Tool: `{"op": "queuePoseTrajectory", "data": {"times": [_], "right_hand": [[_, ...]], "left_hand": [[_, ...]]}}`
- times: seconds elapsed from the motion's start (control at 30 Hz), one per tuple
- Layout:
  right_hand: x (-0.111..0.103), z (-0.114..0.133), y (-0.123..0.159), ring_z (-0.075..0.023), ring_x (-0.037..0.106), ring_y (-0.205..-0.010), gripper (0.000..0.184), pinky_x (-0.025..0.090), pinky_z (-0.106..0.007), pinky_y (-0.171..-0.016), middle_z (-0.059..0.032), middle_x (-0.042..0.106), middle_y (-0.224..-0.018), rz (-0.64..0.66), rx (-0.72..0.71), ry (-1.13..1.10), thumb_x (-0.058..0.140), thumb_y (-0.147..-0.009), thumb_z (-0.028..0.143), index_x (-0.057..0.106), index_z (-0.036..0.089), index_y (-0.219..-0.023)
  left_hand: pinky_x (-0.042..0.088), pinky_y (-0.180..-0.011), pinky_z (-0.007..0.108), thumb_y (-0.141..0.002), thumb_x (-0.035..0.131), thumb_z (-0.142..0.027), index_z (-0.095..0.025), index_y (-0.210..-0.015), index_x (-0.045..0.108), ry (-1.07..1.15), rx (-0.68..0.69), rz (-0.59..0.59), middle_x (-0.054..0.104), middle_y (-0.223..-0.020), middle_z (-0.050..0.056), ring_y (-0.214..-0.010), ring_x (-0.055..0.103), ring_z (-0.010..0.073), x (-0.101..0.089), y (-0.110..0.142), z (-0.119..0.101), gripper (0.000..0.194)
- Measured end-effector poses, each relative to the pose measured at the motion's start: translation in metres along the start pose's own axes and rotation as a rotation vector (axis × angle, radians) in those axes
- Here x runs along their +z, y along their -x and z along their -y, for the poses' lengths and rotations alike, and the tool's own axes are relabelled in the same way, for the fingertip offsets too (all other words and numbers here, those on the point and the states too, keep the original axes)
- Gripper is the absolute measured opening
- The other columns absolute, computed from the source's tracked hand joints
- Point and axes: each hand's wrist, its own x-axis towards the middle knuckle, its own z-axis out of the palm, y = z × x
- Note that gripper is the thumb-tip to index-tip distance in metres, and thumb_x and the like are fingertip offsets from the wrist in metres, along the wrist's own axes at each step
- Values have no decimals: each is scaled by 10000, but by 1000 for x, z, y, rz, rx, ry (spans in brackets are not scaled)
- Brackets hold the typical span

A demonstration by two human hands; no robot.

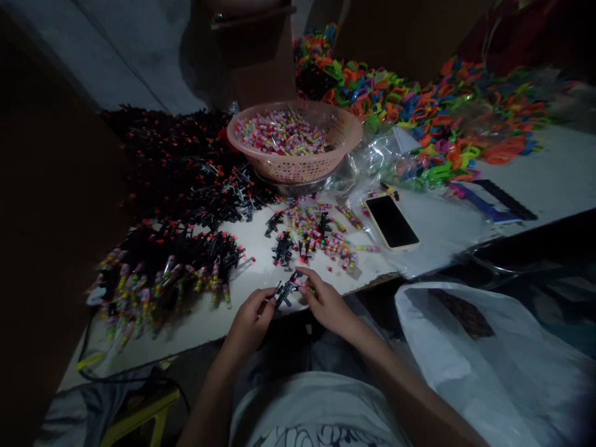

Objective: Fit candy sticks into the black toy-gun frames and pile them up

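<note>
My left hand (254, 316) grips one end of a small black toy gun (285, 294) just over the table's front edge. The fingers of my right hand (325, 303) are closed at the gun's other end, and a bit of pink and yellow shows by them, perhaps a candy tube. Beyond my hands lie a few more black toy guns (282, 248) and scattered tubes of coloured candy (321, 236). To the left is a heap of toy guns with candy tubes (172, 267) attached, their tubes pointing toward me.
A pink basket (298, 166) of candy tubes stands at the back on a metal bowl (298, 187). Black toy guns (172, 161) pile up at left, bright plastic pieces (419, 112) at right. A phone (392, 221) lies on the table; a white sack (465, 360) sits below right.
</note>
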Motion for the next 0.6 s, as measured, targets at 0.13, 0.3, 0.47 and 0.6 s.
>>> {"op": "queuePoseTrajectory", "data": {"times": [0.13,0.3,0.47,0.6], "right_hand": [[2,-5,-3,-130,503,-622,232,374,-238,-561,31,548,-732,-31,38,-115,473,-890,360,496,214,-1069],[8,-8,-6,-82,375,-441,355,303,-204,-451,101,438,-564,86,240,-536,587,-784,520,473,210,-917],[12,5,0,-60,304,-418,450,236,-197,-431,109,397,-527,237,360,-779,661,-702,574,506,188,-872],[15,11,5,-64,287,-442,433,218,-200,-437,98,376,-555,271,374,-747,641,-718,587,499,199,-846]], "left_hand": [[493,-618,266,-728,649,-389,-190,-1040,668,236,-155,28,640,-858,50,-696,580,157,-4,4,-11,370],[518,-664,290,-654,712,-512,-232,-1185,604,603,-217,76,616,-952,57,-696,599,139,-8,10,-18,609],[509,-844,346,-535,833,-321,-251,-1158,626,496,32,197,583,-1126,93,-952,604,223,3,12,-18,660],[502,-845,326,-670,724,-251,-195,-821,681,250,217,-56,592,-994,79,-930,590,202,14,10,-21,167]]}}
